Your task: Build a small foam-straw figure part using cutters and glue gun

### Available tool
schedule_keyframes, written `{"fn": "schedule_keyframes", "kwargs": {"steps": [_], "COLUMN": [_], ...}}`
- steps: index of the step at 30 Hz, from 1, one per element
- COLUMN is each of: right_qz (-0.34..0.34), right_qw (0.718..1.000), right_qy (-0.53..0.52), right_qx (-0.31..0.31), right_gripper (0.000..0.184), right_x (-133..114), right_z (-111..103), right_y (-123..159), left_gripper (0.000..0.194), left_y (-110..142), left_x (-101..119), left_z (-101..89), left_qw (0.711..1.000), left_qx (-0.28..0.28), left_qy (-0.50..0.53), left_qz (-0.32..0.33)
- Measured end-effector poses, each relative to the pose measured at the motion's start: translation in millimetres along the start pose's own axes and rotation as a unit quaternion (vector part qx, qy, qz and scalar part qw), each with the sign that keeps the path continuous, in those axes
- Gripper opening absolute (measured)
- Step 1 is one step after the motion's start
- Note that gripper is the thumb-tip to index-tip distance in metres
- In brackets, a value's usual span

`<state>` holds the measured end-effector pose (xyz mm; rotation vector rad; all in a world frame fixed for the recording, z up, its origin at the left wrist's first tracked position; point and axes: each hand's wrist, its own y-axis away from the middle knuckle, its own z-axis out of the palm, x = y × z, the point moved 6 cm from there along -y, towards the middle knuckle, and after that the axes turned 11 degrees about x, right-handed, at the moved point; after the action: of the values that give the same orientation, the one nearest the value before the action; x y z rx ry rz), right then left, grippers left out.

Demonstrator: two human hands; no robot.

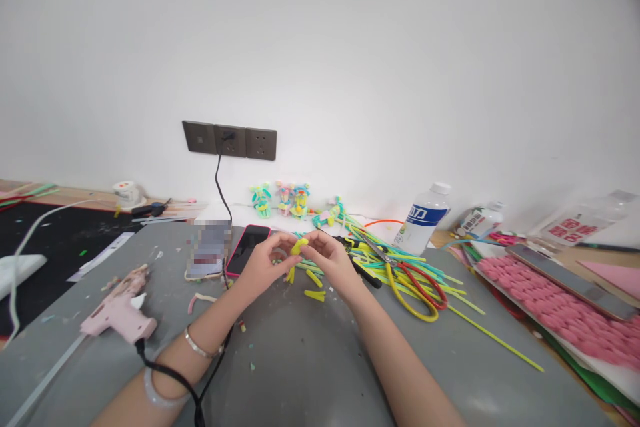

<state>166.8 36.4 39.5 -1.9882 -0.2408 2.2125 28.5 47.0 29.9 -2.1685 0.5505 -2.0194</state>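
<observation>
Both my hands meet over the middle of the grey work surface, pinching a small piece of yellow pipe cleaner [299, 246] between them. My left hand [270, 257] grips it from the left with thumb and index finger. From the other side, the fingertips of my right hand [327, 259] close on the same piece. Just below my hands lie short cut yellow pipe cleaner pieces [315, 295]. To the right, scissors [411, 287] with yellow and red handles rest on a pile of yellow and green pipe cleaners [453, 290].
A pink glue gun [120, 317] lies left, its black cord running under my left forearm. Two phones [249, 248] [210, 250] lie behind my left hand. Small pipe cleaner figures [293, 200] stand by the wall. A bottle [423, 219] and pink braided material [545, 300] are at right.
</observation>
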Motion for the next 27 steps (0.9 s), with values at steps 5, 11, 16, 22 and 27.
{"fn": "schedule_keyframes", "kwargs": {"steps": [5, 11, 16, 22, 27], "right_qz": [-0.001, -0.015, -0.033, -0.033, -0.027], "right_qw": [1.000, 1.000, 0.999, 0.999, 0.999], "right_qy": [-0.003, -0.010, -0.007, 0.022, 0.028], "right_qx": [-0.006, -0.013, -0.019, -0.003, 0.000], "right_gripper": [0.029, 0.032, 0.031, 0.033, 0.029], "right_x": [1.8, 3.1, 4.3, 8.4, 7.9], "right_z": [0.3, 0.9, 2.0, 0.7, 0.7], "right_y": [0.2, -0.7, -1.0, -1.5, -0.6], "left_gripper": [0.027, 0.030, 0.031, 0.026, 0.024], "left_y": [-0.2, -1.0, -2.1, -2.7, -2.1], "left_x": [-1.8, -4.7, -3.8, -0.7, 0.4], "left_z": [0.0, -1.5, -0.6, -1.0, -2.2], "left_qw": [1.000, 1.000, 1.000, 1.000, 1.000], "left_qx": [0.007, 0.011, 0.015, 0.015, 0.010], "left_qy": [0.022, 0.004, 0.009, 0.015, 0.011], "left_qz": [-0.011, -0.028, -0.022, 0.009, 0.025]}}
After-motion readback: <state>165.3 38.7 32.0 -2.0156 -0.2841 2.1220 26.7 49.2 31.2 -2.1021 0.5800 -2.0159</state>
